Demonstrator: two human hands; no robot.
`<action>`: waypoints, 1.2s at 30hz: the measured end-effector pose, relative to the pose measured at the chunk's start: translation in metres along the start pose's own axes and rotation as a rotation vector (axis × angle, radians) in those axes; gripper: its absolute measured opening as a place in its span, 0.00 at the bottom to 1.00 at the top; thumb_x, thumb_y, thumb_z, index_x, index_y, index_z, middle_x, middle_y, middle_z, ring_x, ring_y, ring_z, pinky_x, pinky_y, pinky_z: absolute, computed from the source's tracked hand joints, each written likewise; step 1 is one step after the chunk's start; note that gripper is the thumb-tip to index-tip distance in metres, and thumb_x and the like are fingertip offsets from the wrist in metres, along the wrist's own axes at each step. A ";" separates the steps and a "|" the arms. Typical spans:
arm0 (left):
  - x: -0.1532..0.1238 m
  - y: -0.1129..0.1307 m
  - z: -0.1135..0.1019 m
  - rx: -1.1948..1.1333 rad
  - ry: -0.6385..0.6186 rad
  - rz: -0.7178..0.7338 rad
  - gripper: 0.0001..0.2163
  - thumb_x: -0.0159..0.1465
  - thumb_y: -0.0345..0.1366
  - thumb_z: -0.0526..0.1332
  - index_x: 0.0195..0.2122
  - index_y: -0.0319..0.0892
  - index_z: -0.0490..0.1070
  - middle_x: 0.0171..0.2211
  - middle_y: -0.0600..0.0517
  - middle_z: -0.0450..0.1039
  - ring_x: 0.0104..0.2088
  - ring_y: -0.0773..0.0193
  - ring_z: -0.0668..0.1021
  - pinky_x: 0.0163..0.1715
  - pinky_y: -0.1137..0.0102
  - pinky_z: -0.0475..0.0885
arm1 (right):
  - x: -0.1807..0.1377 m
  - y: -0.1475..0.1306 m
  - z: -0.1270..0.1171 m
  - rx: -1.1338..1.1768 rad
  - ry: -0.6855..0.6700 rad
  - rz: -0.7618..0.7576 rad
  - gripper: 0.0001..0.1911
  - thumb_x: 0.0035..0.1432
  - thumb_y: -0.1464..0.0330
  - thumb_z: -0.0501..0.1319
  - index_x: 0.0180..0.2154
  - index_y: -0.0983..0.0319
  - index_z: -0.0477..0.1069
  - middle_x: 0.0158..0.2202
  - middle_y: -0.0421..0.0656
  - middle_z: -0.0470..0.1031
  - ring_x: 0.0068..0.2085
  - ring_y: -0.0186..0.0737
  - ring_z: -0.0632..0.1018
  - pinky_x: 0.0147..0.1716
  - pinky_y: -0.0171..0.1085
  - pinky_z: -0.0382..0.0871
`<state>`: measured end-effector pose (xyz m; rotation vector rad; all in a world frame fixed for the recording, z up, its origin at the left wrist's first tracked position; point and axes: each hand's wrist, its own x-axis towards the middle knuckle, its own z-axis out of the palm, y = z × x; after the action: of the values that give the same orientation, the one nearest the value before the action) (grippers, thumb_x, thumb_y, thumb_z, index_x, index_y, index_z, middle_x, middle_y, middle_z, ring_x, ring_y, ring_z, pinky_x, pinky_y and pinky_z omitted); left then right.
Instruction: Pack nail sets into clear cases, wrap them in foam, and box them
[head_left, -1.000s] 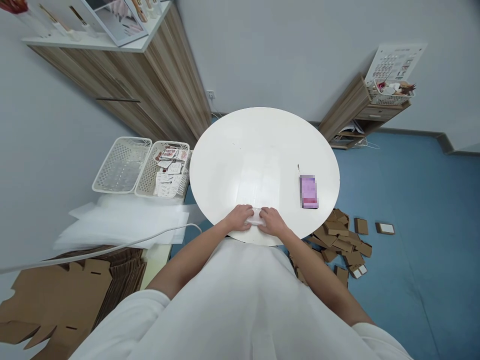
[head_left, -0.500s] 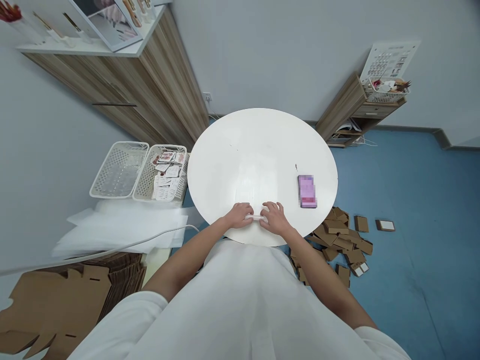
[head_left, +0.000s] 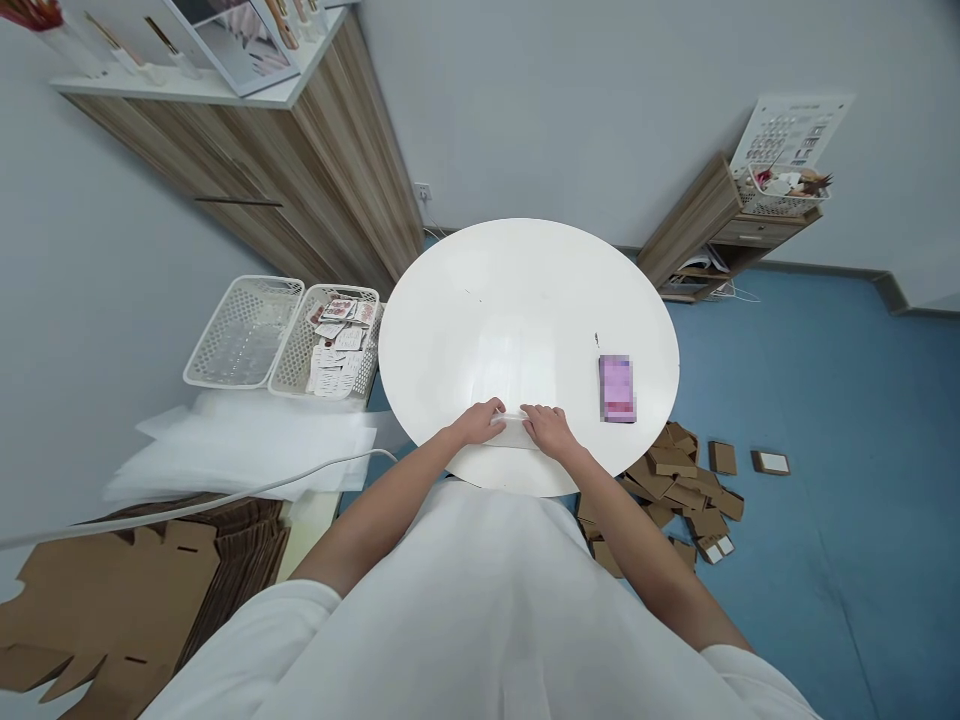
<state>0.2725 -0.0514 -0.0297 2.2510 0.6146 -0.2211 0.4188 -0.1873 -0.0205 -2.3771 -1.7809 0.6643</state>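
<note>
A thin white sheet [head_left: 512,434], perhaps foam wrap, lies on the near part of the round white table [head_left: 525,270]. Its far edge looks folded or rolled into a narrow strip between my hands. My left hand [head_left: 480,422] pinches the left end of that strip with curled fingers. At the right end, my right hand [head_left: 550,430] grips it the same way. White on white makes the sheet's full outline hard to see. To the right of my right hand lies a purple box-shaped item [head_left: 617,388], its surface blurred by pixels.
Left of the table stand two white baskets, one [head_left: 324,340] holding printed cards. White foam sheets [head_left: 255,445] and flat cardboard [head_left: 112,610] lie nearer, crossed by a pale cable [head_left: 300,472]. Small brown boxes [head_left: 682,480] are heaped on the floor at right.
Both hands have slid slightly away from my body, the strip with them. More of the sheet now shows flat on the near side of the strip. The view has shifted a little.
</note>
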 end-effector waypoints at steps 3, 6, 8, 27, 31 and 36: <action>0.002 -0.002 0.006 0.050 0.003 -0.056 0.14 0.57 0.43 0.53 0.44 0.45 0.62 0.37 0.51 0.71 0.35 0.60 0.74 0.31 0.68 0.66 | 0.002 0.002 0.008 0.043 -0.024 0.060 0.15 0.61 0.67 0.44 0.48 0.60 0.60 0.41 0.45 0.71 0.42 0.41 0.70 0.43 0.41 0.54; 0.004 0.000 0.010 0.192 0.026 -0.041 0.11 0.58 0.41 0.52 0.40 0.45 0.64 0.37 0.50 0.71 0.38 0.58 0.73 0.35 0.65 0.65 | 0.004 0.001 0.017 0.025 -0.019 0.104 0.12 0.61 0.67 0.45 0.43 0.59 0.64 0.40 0.45 0.71 0.42 0.41 0.69 0.42 0.40 0.56; 0.004 0.002 0.012 0.292 0.073 -0.015 0.10 0.57 0.40 0.53 0.38 0.44 0.66 0.39 0.48 0.70 0.41 0.56 0.71 0.39 0.63 0.63 | 0.005 0.000 0.020 0.006 0.018 0.104 0.11 0.61 0.67 0.46 0.41 0.59 0.65 0.42 0.45 0.69 0.43 0.41 0.68 0.42 0.40 0.56; -0.022 0.012 0.023 0.430 0.032 0.219 0.20 0.50 0.39 0.62 0.43 0.44 0.61 0.47 0.45 0.64 0.46 0.54 0.68 0.47 0.59 0.56 | -0.028 -0.008 0.027 -0.069 -0.013 -0.078 0.17 0.48 0.68 0.59 0.42 0.62 0.62 0.55 0.51 0.59 0.47 0.48 0.67 0.43 0.44 0.59; -0.029 0.014 0.022 0.378 -0.009 0.237 0.20 0.49 0.40 0.61 0.43 0.44 0.62 0.42 0.46 0.67 0.43 0.54 0.69 0.47 0.60 0.57 | -0.038 -0.005 0.026 0.077 -0.022 -0.121 0.18 0.47 0.66 0.60 0.41 0.63 0.62 0.50 0.50 0.63 0.44 0.46 0.68 0.41 0.41 0.61; -0.033 0.013 0.017 0.279 -0.074 0.221 0.19 0.51 0.44 0.58 0.44 0.44 0.64 0.39 0.50 0.70 0.41 0.56 0.71 0.45 0.63 0.60 | -0.043 0.001 0.018 0.314 -0.079 -0.094 0.16 0.47 0.65 0.60 0.40 0.60 0.63 0.38 0.44 0.70 0.38 0.41 0.70 0.35 0.37 0.62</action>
<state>0.2507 -0.0836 -0.0212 2.5439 0.3063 -0.2919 0.4033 -0.2312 -0.0246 -2.0751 -1.6614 0.9577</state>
